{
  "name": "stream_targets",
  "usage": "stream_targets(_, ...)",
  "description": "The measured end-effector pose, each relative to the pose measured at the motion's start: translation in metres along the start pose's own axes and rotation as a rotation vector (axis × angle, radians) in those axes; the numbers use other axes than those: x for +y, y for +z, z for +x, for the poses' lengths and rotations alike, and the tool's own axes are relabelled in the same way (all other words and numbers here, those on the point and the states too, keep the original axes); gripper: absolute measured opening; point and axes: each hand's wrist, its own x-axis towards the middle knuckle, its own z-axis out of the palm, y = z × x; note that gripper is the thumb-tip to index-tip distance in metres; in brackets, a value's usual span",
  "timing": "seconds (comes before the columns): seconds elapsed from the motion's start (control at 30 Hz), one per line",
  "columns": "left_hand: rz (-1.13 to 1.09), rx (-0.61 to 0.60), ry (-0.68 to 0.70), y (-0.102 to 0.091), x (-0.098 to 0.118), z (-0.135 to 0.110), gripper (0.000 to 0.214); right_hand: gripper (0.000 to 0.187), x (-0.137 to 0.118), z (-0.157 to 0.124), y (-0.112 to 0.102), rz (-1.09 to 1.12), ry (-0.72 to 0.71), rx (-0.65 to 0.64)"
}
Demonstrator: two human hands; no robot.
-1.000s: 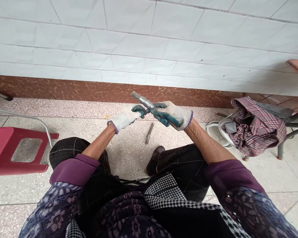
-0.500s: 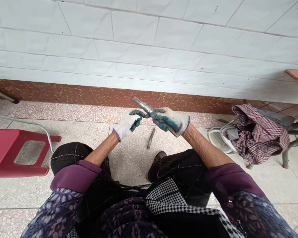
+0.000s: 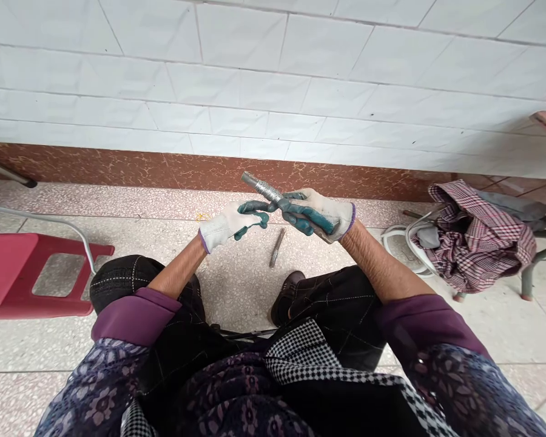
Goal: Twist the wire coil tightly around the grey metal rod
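Note:
My right hand, in a white glove with a teal coated palm, is closed round a grey metal rod. The rod tilts up to the left, with a smooth end and a finely ridged, coil-like middle; its lower end is hidden in the glove. Close to the rod's underside is my left hand, gloved the same way. Its fingers reach out to the right, the thumb side apart, and the index tip meets the right fingers or the rod. Below them a second, similar rod lies on the floor.
A red plastic stool lies on its side at the left, beside a grey curved tube. Ahead runs a white tiled wall. Checked cloth hangs at the right by white loops and green legs.
The left hand's fingers have uncurled and stretched toward the rod. The right hand keeps hold of the rod, nearly in the same place. The view has shifted slightly.

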Motion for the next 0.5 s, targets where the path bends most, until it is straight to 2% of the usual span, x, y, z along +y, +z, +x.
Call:
stream_targets(0.07, 0.032, -0.07, 0.036, -0.007, 0.006, -0.005, 0.033, 0.028, 0.0, 0.001, 0.0, -0.044, 0.007, -0.002)
stream_targets(0.13, 0.032, -0.057, 0.063, -0.012, 0.011, -0.007, 0.021, 0.027, 0.0, 0.002, 0.001, -0.096, 0.002, -0.016)
stream_targets(0.2, -0.003, 0.042, 0.068, -0.014, 0.014, -0.005, 0.006, 0.024, -0.001, 0.003, 0.004, -0.177, 0.008, -0.001)
stream_targets(0.27, -0.06, 0.157, 0.025, -0.013, 0.015, -0.002, 0.011, 0.021, -0.003, 0.005, 0.007, -0.269, 0.017, 0.028)
stream_targets(0.33, -0.126, 0.221, -0.044, -0.009, 0.014, 0.003, 0.014, 0.021, -0.006, 0.007, 0.01, -0.361, 0.007, 0.045)
stream_targets(0.5, -0.311, 0.158, -0.128, 0.003, 0.005, 0.015, 0.012, 0.016, -0.01, 0.008, 0.013, -0.53, 0.018, 0.092)
